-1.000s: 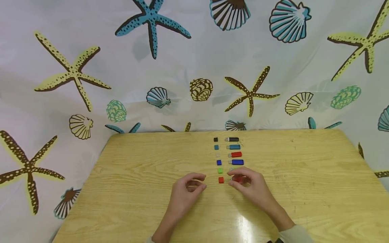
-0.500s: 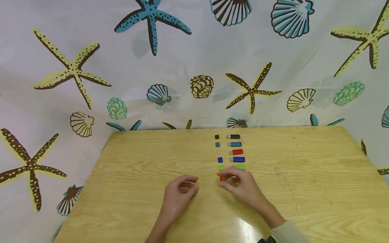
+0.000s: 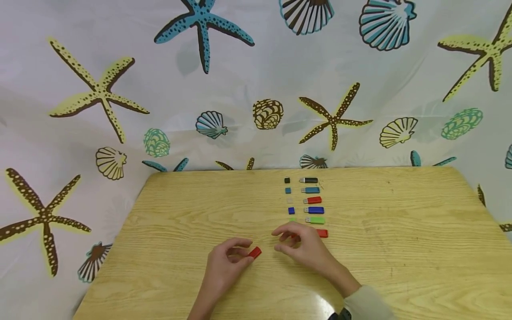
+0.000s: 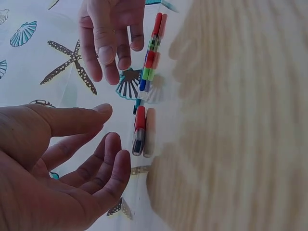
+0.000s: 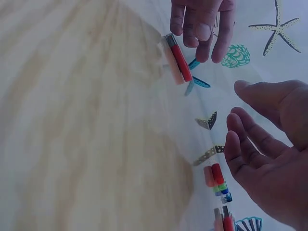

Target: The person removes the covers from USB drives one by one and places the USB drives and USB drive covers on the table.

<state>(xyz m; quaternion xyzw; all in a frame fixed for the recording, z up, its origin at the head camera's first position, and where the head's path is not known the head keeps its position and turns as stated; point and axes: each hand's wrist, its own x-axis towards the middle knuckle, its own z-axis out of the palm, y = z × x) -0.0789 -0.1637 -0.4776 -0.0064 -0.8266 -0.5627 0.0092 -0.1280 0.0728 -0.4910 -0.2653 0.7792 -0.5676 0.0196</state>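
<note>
My left hand [image 3: 225,264] hovers just left of a red USB stick [image 3: 255,252] lying on the table. In the left wrist view, that red stick [image 4: 139,129] shows a clear and metal end, apart from my curved fingers [image 4: 113,168]. My right hand [image 3: 306,246] hangs loosely curved and holds nothing. It overlaps a red cap [image 3: 295,238] and part of another red USB stick [image 3: 322,233] in the head view. Behind it is a light green USB stick [image 3: 317,220], its matching cap mostly hidden by my fingers.
Up the table [image 3: 180,213] run two columns. Small caps on the left include a blue one [image 3: 291,210] and a black one [image 3: 287,180]. USB sticks on the right include a blue one [image 3: 314,210] and a black one [image 3: 310,180]. A shell-patterned cloth [image 3: 240,89] hangs behind.
Both hands have moved left, and the right has come off the nearest red USB stick. A separate red USB stick now shows beside my left hand. The columns stay as they were.
</note>
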